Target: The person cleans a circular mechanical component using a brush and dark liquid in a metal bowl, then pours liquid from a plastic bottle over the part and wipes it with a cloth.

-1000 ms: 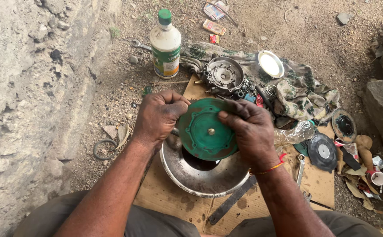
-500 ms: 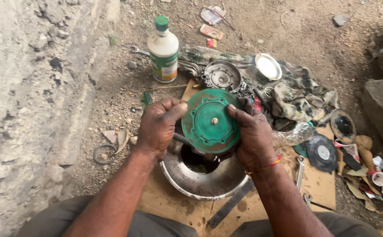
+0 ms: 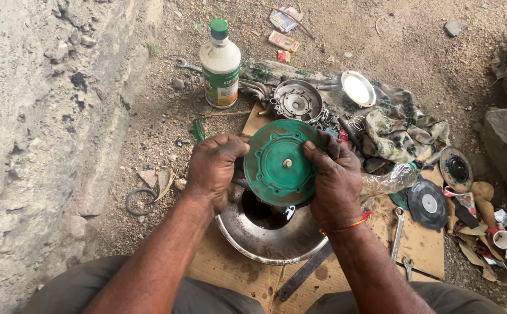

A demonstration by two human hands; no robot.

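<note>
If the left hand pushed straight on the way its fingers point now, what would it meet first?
The left hand points right across the green disc it already grips, so it would probably meet the right hand next, though depth is unclear.

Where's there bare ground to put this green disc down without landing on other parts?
Both hands, left hand and right hand, hold the green disc over the metal bowl. Bare dirt lies left of the white bottle, toward the rock wall. The camouflage cloth and the cardboard are crowded with parts and wrenches.
</note>
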